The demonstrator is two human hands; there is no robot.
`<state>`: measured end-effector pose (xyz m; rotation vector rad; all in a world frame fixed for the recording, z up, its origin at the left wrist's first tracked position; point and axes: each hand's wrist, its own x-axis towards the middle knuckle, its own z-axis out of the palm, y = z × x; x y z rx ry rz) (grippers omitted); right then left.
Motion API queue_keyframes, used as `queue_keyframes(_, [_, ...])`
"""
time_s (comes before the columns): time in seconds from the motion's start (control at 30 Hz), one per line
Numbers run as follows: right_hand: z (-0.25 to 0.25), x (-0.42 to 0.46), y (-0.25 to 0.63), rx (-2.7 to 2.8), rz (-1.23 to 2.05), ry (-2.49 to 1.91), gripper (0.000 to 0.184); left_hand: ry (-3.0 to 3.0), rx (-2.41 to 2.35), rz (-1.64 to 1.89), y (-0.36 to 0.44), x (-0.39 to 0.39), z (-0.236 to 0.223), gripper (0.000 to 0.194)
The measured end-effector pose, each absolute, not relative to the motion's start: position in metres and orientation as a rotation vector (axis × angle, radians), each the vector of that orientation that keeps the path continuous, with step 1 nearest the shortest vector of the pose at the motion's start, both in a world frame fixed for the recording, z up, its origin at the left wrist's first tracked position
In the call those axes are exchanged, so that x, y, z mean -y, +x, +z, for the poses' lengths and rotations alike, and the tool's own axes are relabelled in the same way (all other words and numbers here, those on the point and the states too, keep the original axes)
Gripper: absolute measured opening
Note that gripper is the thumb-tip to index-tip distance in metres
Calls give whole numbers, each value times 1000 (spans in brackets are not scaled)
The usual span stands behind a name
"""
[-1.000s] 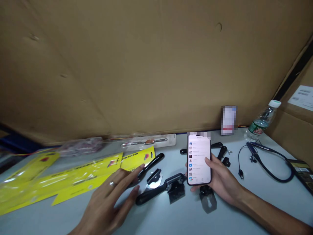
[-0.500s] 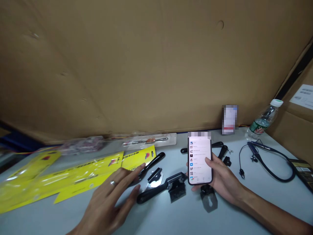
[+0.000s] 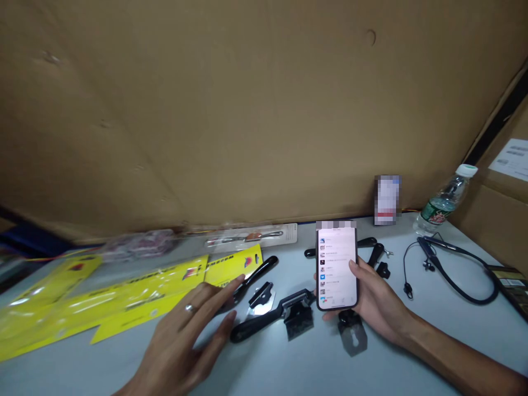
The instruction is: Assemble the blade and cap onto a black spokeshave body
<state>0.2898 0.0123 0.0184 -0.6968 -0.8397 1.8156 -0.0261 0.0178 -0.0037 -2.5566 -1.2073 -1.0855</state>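
My right hand (image 3: 377, 305) holds a phone (image 3: 336, 267) upright above the table, its lit screen showing a list, my thumb on the screen's right edge. My left hand (image 3: 187, 338), a ring on one finger, lies flat with fingers stretched out on the grey table (image 3: 289, 368). Its fingertips touch a black tool handle (image 3: 256, 275) at the edge of the yellow packaging cards (image 3: 132, 297). Black tool parts (image 3: 289, 316) and a metal blade plate (image 3: 351, 338) lie between and below the two hands.
A large cardboard sheet (image 3: 247, 110) stands behind the table. A packaged tool (image 3: 251, 236) lies at the back. At the right are a water bottle (image 3: 443, 201), a black neckband earphone (image 3: 454, 269), a small blurred box (image 3: 388, 199) and cardboard boxes (image 3: 503, 209).
Hardly anything has moved. My right thumb has shifted slightly on the phone screen and the view has tipped a little.
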Motion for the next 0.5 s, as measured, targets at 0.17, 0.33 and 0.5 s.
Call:
queue_keyframes(0.17, [18,-14,289,829,1803,-691,54,-2576,1215,-1062,-27,-17,-2,46])
queue_keyframes(0.33, [18,-14,289,818,1804,-699,59,-2566,1227,-1067,-27,-18,-2,45])
queue_keyframes(0.5, [18,-14,290,809,1809,-700,62,-2554,1222,-1067,-26,-17,-2,44])
